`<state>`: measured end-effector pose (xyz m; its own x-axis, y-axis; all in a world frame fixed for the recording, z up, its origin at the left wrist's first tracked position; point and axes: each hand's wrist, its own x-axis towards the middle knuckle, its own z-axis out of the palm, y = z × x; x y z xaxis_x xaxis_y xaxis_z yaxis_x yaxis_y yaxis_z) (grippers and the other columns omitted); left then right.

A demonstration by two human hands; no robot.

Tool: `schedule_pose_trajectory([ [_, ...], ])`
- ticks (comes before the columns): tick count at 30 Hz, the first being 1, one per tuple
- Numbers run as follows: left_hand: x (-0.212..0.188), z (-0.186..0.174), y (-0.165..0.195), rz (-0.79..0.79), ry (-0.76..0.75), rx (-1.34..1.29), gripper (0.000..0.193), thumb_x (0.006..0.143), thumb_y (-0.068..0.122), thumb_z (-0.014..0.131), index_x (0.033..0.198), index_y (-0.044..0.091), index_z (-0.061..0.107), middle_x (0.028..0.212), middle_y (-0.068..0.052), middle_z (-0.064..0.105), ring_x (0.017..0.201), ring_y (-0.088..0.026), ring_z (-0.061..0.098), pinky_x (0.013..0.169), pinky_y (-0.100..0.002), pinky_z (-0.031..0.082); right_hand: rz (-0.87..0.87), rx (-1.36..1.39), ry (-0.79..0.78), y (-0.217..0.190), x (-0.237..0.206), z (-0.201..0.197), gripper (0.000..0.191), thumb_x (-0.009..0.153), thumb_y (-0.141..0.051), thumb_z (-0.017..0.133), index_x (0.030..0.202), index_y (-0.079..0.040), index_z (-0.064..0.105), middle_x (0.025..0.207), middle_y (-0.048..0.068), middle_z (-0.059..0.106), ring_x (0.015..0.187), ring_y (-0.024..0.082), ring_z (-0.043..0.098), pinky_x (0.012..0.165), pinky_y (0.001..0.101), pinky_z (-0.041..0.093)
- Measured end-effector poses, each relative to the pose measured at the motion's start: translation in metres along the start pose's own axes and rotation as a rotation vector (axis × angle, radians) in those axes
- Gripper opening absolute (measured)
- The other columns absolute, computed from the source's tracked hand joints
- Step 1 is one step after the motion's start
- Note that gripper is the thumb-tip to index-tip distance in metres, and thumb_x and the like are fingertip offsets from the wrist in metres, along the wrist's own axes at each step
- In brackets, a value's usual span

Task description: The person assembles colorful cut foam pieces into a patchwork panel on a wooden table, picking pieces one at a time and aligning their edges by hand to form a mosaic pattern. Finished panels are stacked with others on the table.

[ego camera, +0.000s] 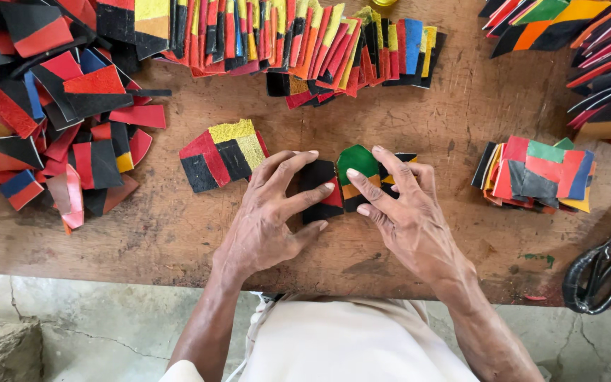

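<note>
Worn brown wooden surface [178,233], scratched and stained, with its near edge running above a cracked grey concrete floor [107,332].

At the middle of the surface, two small patchwork pieces side by side: a black and red piece [317,192] under the left hand [266,219], a green, orange and black piece [357,170] under the right hand [408,212]. Fingers [305,200] of the left hand spread and pressing flat on the black and red piece; fingers of the right hand likewise spread, tips resting on the green one, no pinching.

At ten o'clock from the hands, a small stack with a yellow top [224,152]. Further at nine to eleven o'clock, a loose heap of red and black scraps [58,120]. At twelve o'clock, a long row of pieces standing on edge [305,42]. At three o'clock, another fanned stack [535,173]. At four o'clock, black-handled scissors [599,272], blades cut off by the right edge.

More pieces at two o'clock [588,56], cropped by the frame. Part of the green piece hidden beneath the right hand. Yellow object at the top edge [383,3] too cropped to identify.
</note>
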<state>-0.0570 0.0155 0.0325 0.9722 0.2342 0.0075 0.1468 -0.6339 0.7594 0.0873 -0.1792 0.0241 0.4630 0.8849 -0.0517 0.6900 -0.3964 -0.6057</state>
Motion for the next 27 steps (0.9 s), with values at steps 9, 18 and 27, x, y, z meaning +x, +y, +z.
schedule_pose_trajectory([
  [9, 0.001, 0.003, 0.000, 0.013, 0.004, 0.007, 0.056, 0.066, 0.017, 0.091, 0.119, 0.016, 0.075, 0.150, -0.012, 0.050, 0.141, -0.036, 0.044, 0.115, -0.050, 0.041, 0.001, 0.005, 0.016, 0.002, -0.001, 0.002, 0.053, 0.088, -0.017, 0.077, 0.139, -0.025, 0.065, 0.157, 0.012, 0.041, 0.123, 0.037, 0.044, 0.098, 0.0408, 0.051],
  [18, 0.002, -0.002, -0.003, -0.018, -0.026, -0.081, 0.108, 0.060, 0.019, 0.095, 0.153, 0.012, 0.041, 0.160, -0.012, 0.040, 0.148, -0.037, 0.035, 0.122, -0.049, 0.035, -0.031, -0.102, 0.048, -0.003, -0.003, 0.005, 0.055, 0.088, -0.015, 0.077, 0.141, -0.026, 0.064, 0.157, 0.015, 0.041, 0.124, 0.039, 0.044, 0.103, 0.0451, 0.048],
  [27, -0.003, -0.005, -0.002, 0.000, 0.027, -0.142, 0.107, 0.065, 0.018, 0.094, 0.156, 0.011, 0.038, 0.162, -0.012, 0.039, 0.151, -0.036, 0.033, 0.126, -0.048, 0.033, -0.008, -0.130, 0.060, -0.006, -0.002, 0.001, 0.049, 0.089, -0.015, 0.077, 0.137, -0.024, 0.068, 0.155, 0.016, 0.046, 0.121, 0.039, 0.047, 0.104, 0.0463, 0.046],
])
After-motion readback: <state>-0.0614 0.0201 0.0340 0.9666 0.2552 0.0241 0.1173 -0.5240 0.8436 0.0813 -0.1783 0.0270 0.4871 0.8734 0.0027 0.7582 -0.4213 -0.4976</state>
